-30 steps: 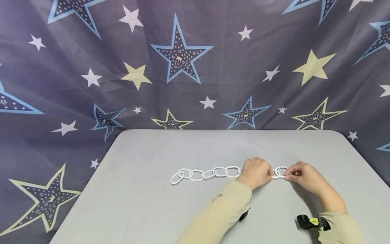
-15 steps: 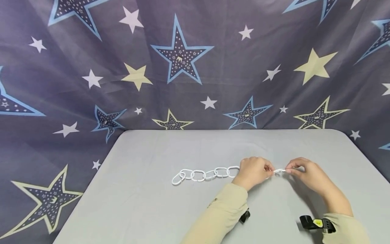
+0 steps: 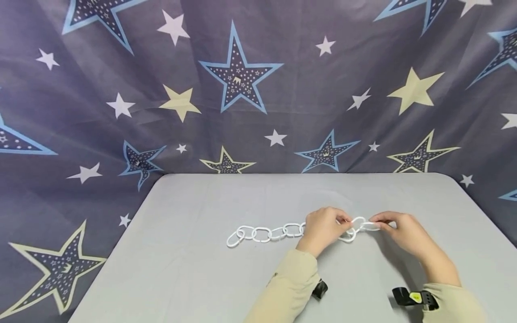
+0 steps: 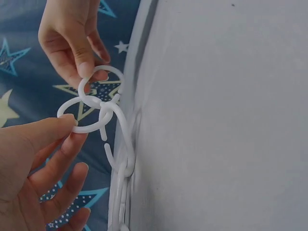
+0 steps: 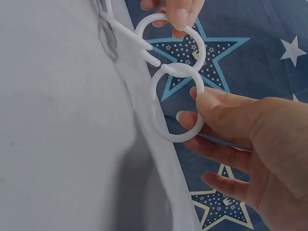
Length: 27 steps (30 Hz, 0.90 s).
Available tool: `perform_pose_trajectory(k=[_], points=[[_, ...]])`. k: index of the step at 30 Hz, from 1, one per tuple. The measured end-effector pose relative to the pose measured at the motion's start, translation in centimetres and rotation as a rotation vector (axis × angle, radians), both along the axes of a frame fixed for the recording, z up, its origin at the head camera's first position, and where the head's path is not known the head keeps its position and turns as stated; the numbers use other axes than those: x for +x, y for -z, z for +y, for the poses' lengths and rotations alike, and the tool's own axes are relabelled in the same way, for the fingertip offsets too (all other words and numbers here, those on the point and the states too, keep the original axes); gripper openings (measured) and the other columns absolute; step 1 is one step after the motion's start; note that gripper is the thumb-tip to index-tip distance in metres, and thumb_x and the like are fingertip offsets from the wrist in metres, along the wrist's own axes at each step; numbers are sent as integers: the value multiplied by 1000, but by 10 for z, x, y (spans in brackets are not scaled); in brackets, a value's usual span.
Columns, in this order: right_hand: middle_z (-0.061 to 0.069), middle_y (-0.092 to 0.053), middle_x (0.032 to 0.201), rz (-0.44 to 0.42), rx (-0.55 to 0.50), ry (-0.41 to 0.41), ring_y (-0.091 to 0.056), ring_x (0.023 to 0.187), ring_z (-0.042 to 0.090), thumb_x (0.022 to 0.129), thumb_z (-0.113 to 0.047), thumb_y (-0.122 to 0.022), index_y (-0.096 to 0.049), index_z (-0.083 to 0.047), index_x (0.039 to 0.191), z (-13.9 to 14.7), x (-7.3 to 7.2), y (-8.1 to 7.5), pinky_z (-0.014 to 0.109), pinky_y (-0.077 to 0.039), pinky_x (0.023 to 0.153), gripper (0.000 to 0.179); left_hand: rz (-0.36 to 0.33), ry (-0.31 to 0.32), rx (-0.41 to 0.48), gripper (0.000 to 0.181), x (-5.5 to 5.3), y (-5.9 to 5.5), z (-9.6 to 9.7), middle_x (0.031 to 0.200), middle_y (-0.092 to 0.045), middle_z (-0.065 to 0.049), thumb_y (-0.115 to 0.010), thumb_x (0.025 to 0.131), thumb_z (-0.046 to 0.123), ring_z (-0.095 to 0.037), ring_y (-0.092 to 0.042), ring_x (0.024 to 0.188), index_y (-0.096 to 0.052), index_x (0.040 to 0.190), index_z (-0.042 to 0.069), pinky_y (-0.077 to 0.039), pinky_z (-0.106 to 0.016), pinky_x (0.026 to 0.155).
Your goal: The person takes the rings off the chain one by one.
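A chain of white plastic links (image 3: 263, 228) runs across the table. Near its right end, my left hand (image 3: 325, 229) pinches one link (image 4: 88, 130) between thumb and index finger, its other fingers spread in the left wrist view. Opposite it, my right hand (image 3: 405, 232) pinches the end link (image 5: 154, 110) between thumb and fingers. These two links cross each other between the hands. Another link (image 4: 126, 134), with a gap in its side, hangs from the left-hand link. Part of the chain is hidden behind my left hand in the head view.
The chain's left end (image 3: 233, 240) lies on the grey table (image 3: 181, 278). Behind the table hangs a dark curtain (image 3: 282, 103) with printed stars. A black wrist strap (image 3: 428, 299) sits by the right sleeve.
My left hand has shifted left along the chain, now holding a link nearer the right end. The links between my hands, edge-on half a second ago, now show as tilted loops.
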State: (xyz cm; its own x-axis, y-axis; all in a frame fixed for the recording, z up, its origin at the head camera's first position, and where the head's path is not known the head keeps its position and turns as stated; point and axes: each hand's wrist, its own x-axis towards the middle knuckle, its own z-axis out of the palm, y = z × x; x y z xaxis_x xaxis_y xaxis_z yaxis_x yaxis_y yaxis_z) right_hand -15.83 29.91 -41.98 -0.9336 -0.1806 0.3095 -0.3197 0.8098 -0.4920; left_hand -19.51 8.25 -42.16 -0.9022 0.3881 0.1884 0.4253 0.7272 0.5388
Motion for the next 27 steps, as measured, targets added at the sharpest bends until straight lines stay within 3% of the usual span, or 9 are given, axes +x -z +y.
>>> perform_pose_trajectory(k=[4, 10, 20, 27], points=[[7, -73, 91, -25, -10, 4, -66, 86, 28, 86, -1, -73, -77, -8, 95, -5, 1, -3, 51, -50, 77, 11, -31, -33, 60, 6, 1, 2, -5, 73, -62, 32, -76, 87, 40, 12, -52, 70, -78, 92, 38, -38, -21, 68], [1, -71, 86, -42, -6, 24, -64, 84, 22, 87, -3, -73, -76, -10, 94, -8, 2, -8, 49, -48, 77, 11, -69, -52, 128, 7, 4, 2, -8, 73, -63, 31, -76, 86, 38, 12, -51, 67, -78, 93, 37, -38, -20, 68], [-6, -68, 82, 20, -3, 30, -61, 78, 9, 85, -9, -77, -75, -14, 90, -11, 2, -10, 44, -48, 73, 7, -50, -83, 138, 7, 7, 3, -7, 74, -65, 30, -77, 85, 38, 12, -53, 67, -78, 92, 37, -40, -20, 68], [-7, -69, 81, 69, -23, 14, -60, 76, 7, 83, -7, -79, -76, -14, 90, -13, 3, -9, 40, -49, 71, 10, -32, -101, 141, 7, 8, 5, -6, 74, -66, 30, -77, 85, 39, 11, -54, 66, -78, 91, 37, -40, -20, 66]])
